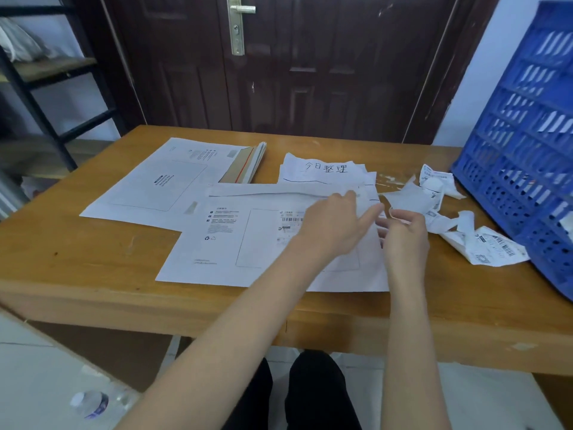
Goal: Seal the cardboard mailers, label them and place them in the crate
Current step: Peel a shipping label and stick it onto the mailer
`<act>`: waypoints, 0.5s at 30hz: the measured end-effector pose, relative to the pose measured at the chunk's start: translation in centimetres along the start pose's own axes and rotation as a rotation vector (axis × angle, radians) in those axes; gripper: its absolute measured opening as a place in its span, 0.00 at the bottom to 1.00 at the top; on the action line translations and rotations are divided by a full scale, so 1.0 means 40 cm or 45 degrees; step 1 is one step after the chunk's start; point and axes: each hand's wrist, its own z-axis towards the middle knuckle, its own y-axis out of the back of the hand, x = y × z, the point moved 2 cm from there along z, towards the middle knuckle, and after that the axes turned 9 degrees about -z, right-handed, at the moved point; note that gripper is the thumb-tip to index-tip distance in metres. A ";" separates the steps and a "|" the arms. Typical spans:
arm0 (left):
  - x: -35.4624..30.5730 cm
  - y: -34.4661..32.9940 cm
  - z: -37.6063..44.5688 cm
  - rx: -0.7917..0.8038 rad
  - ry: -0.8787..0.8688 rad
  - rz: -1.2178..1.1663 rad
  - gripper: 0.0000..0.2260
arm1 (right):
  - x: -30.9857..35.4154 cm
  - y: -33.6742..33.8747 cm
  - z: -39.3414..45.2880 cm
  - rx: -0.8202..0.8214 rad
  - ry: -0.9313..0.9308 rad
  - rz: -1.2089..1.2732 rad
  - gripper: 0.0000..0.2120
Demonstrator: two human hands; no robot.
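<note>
**A:** Where is the mailer [235, 240] right now?

**B:** It lies flat on the worktop [93, 262], in the middle of the frame. Its long side runs left to right. Its flap edge is at the top, away from the person.

**A:** And the hands?

**B:** Both are at its right end. The left hand [335, 225] rests on the mailer near the top right corner, fingers stretched out and pressing. The right hand [403, 234] is just beside it at the right edge. It seems to pinch a thin white strip [395, 214], but it is hard to tell.

**A:** Which hand is nearer the crate [527, 144]?

**B:** The right one. The blue crate stands at the right side of the frame, tipped up.

**A:** Is the way clear?

**B:** Not quite. Crumpled label papers [477, 243] lie between the mailer and the crate. More mailers [155, 184] sit at the upper left. I think lifting over the scraps is best.
</note>
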 end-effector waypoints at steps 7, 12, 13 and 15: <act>-0.064 -0.070 0.048 0.241 0.196 0.234 0.27 | -0.006 0.009 0.016 0.001 -0.280 0.238 0.09; -0.083 -0.055 0.039 0.243 0.179 0.264 0.24 | -0.018 0.014 0.018 0.109 -0.498 0.551 0.09; -0.089 -0.046 0.033 0.219 0.157 0.270 0.24 | -0.020 0.014 0.017 0.125 -0.479 0.514 0.09; -0.105 -0.020 0.019 0.143 0.081 0.316 0.24 | -0.025 0.011 0.018 0.140 -0.310 0.276 0.10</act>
